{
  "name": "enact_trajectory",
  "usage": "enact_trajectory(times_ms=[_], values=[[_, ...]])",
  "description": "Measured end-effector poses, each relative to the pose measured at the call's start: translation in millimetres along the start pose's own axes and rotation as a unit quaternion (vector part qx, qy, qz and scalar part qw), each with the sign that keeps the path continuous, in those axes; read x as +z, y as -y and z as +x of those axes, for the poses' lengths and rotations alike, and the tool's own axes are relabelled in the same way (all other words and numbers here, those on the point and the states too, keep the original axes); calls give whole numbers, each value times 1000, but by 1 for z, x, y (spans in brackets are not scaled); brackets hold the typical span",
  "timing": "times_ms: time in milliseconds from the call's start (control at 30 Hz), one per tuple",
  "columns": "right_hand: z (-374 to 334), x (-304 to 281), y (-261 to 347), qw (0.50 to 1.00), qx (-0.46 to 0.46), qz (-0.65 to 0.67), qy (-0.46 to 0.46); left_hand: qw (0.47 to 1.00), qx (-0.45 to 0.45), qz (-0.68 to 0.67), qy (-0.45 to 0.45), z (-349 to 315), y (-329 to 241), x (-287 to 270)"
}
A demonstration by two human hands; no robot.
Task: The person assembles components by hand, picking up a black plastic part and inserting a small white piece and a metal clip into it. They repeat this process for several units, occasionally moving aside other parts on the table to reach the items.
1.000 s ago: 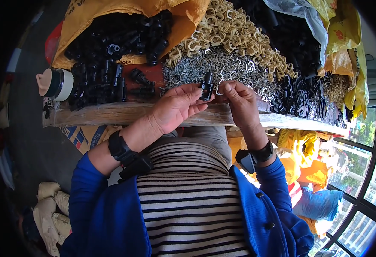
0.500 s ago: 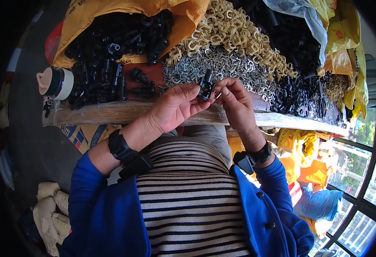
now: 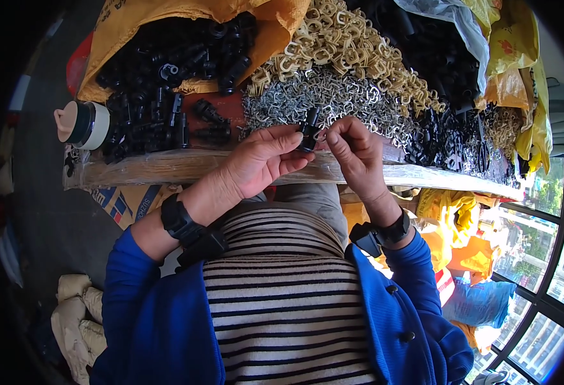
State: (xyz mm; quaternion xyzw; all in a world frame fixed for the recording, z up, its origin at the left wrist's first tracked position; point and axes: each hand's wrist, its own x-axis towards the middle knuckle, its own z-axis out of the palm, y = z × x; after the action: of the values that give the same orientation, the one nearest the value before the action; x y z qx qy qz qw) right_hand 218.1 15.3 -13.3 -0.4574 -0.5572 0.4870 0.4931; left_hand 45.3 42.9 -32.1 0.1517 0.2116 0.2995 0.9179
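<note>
A small black plastic pipe fitting (image 3: 309,127) stands nearly upright in my left hand (image 3: 256,160), pinched between thumb and fingers above the table's front edge. Close on its right side is my right hand (image 3: 361,157), with thumb and forefinger pressed together. Whatever those fingertips hold is too small to make out. Behind both hands spreads a heap of small silvery metal clips (image 3: 327,96). Loose black fittings (image 3: 211,113) lie left of the clips on the reddish-brown tabletop.
Beige plastic rings (image 3: 339,38) are piled behind the clips. An orange sack (image 3: 282,25) spills black fittings at the back left, beside a lidded jar (image 3: 95,126). Small black pieces (image 3: 445,144) cover the right side, near yellow bags (image 3: 516,48). The table's plastic-wrapped edge (image 3: 173,168) runs before me.
My right hand's fingers have shifted slightly and curl closer together beside the fitting. The pale sliver seen at their tips before no longer shows. My left hand keeps its hold, almost unmoved.
</note>
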Motion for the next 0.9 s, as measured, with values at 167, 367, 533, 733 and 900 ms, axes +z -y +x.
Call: enact_trajectory(times_ms=[167,367,533,733,900], values=[[-2,2,8,972,-86,-218,20,1000,-12,-15,3,-3,2,0],[-4,5,7,935,-189,-298,35,1000,-25,11,-5,-4,4,-3],[-5,4,4,896,-228,-376,65,998,-18,57,-24,-5,5,-1],[-10,0,0,981,20,-183,62,993,-6,111,-29,-3,6,-4],[-7,-2,-15,986,90,81,111,985,-35,165,-37,-9,0,-1]])
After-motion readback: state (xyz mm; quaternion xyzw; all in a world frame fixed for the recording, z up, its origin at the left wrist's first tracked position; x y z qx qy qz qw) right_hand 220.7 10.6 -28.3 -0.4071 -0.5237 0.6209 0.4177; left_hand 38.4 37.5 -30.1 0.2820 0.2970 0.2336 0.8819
